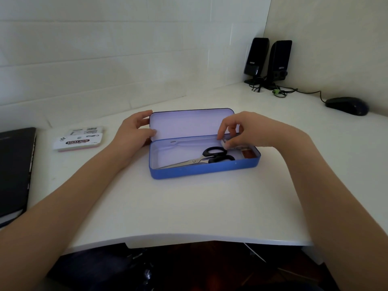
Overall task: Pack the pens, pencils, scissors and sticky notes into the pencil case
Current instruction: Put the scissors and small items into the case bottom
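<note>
A blue tin pencil case (201, 170) lies open in the middle of the white desk, its lid (189, 123) tilted back. Black-handled scissors (206, 158) lie inside it, blades pointing left. My left hand (136, 131) holds the lid's left end, thumb on the inside. My right hand (239, 131) hovers over the case's right end and pinches a small clear packet (225, 144). Beneath that hand an orange-brown item (249, 154) sits in the case's right corner. A pack of sticky notes (78, 139) lies on the desk to the left. No pens or pencils show.
A dark closed laptop (14, 171) lies at the left edge. Two black speakers (267, 61) with cables stand in the back right corner, and a black mouse (347, 106) sits to their right. The desk's front edge curves just below my forearms.
</note>
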Action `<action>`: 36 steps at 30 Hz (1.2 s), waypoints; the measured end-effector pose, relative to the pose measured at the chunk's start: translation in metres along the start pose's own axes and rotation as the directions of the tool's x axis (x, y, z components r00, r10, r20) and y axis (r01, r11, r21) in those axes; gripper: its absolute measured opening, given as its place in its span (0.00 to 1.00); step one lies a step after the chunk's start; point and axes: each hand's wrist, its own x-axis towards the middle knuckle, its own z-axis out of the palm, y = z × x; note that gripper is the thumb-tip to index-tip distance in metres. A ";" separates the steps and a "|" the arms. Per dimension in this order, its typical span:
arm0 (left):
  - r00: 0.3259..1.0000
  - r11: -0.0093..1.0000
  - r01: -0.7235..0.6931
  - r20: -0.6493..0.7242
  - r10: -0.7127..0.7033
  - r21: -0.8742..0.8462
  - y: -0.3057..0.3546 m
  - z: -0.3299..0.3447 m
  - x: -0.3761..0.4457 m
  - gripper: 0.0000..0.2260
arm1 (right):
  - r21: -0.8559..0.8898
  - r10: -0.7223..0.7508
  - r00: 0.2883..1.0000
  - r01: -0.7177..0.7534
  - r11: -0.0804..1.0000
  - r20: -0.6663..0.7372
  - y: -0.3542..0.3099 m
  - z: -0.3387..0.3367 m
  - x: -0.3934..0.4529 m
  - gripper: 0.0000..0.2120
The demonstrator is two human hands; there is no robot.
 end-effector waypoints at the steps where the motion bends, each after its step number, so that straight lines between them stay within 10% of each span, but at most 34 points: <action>1: 1.000 1.000 -0.002 0.000 0.002 -0.003 0.000 0.000 0.000 0.24 | -0.001 0.003 1.000 -0.003 1.000 0.002 0.001 0.000 0.000 0.07; 12: 0.995 0.982 -0.093 -0.014 0.097 0.166 0.000 0.001 -0.003 0.25 | 0.100 -0.049 0.993 0.061 0.993 -0.112 0.002 -0.006 0.000 0.05; 19: 0.839 0.609 -0.490 0.148 0.523 0.623 0.019 0.016 -0.022 0.20 | 0.272 0.046 0.957 0.035 0.962 -0.286 0.006 -0.014 -0.001 0.04; 23: 0.721 0.428 -0.693 0.545 0.428 0.580 0.044 0.066 -0.043 0.10 | 0.362 0.136 0.911 0.016 0.932 -0.390 0.011 -0.017 0.000 0.05; 29: 0.569 0.534 -0.741 0.803 0.177 0.407 0.054 0.127 -0.038 0.10 | 0.517 0.270 0.852 0.001 0.856 -0.448 0.019 -0.026 -0.006 0.06; 36: 0.620 0.701 -0.625 0.763 0.180 0.342 0.041 0.128 -0.034 0.12 | 0.456 0.204 0.928 -0.042 0.889 -0.311 0.013 -0.024 -0.009 0.08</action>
